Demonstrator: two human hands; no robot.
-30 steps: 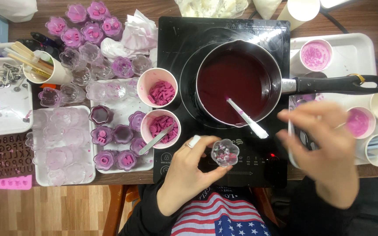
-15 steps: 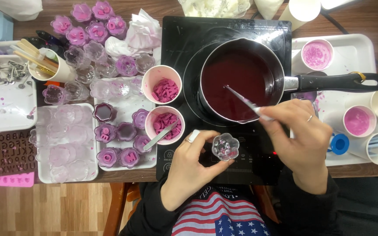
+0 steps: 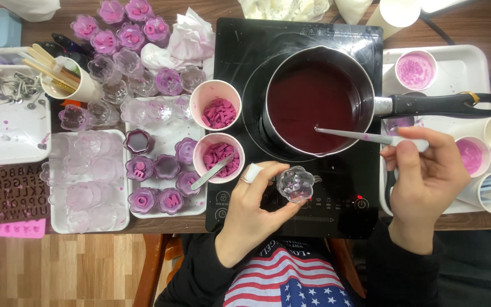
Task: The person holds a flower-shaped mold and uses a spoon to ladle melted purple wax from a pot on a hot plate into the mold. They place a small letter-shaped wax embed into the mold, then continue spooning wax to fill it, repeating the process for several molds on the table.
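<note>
- At the far left of the frame a white tray (image 3: 12, 133) with small metal bits sits above a brown letter mould (image 3: 7, 193), both where they lay half a second ago
- Just right of them, two white trays hold clear flower-shaped cups, some filled with purple; the nearer tray (image 3: 169, 209) sits unmoved beside the stove
- Two paper cups of pink pieces stand between those trays and the stove; the lower cup (image 3: 218, 156) has a flat stick leaning in it, as before
- The left hand (image 3: 251, 213), low in the centre, pinches a small clear flower-shaped cup (image 3: 295, 183) between thumb and fingers over the front edge of the black stove (image 3: 348, 199); the grip and place match the earlier frame
- Above it the pot (image 3: 313, 108) of dark red liquid sits on the stove, its black handle pointing right
- The right hand (image 3: 424, 182) has shifted rightward and now sits lower right of the pot; it pinches the end of a long thin spoon (image 3: 353, 135), whose tip now reaches into the liquid near the pot's lower rim instead of lying across the middle
- At the far right a white tray (image 3: 456, 74) carries paper cups with pink residue
</note>
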